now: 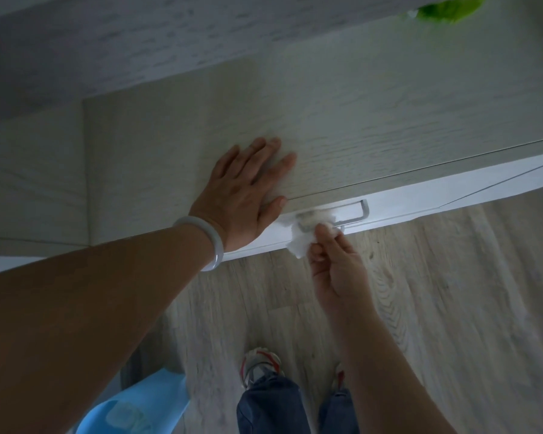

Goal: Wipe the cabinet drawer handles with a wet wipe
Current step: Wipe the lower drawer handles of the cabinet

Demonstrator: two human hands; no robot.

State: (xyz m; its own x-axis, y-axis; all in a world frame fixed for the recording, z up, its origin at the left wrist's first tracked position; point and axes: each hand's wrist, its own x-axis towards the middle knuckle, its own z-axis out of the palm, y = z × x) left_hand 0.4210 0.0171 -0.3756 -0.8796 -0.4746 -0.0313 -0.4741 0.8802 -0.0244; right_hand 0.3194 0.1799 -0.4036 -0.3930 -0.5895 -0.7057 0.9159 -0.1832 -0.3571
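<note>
One wet wipe (298, 242), bunched up and draped over the left end of the metal drawer handle (351, 211), just past 6 o'clock of frame centre. Soft, limp, next to weightless, probably a bit slick from the moisture, so best kept pinched at the loose tail with the rest wrapped round the bar. Handle itself looks stiff and thin, fixed to the white drawer front (420, 198); no give expected, fine to squeeze and slide along toward the 3 o'clock end. Right hand (336, 261) pinching the wipe between thumb and curled fingers, right under the bar. Left hand (245, 189) spread flat, fingers straight, pressing on the pale wood worktop (358, 114) at 9 o'clock of the handle, holding nothing. White bangle (207, 242) on that wrist. Wood floor (452, 292) below, blue bin (132, 408) at 7 o'clock.
</note>
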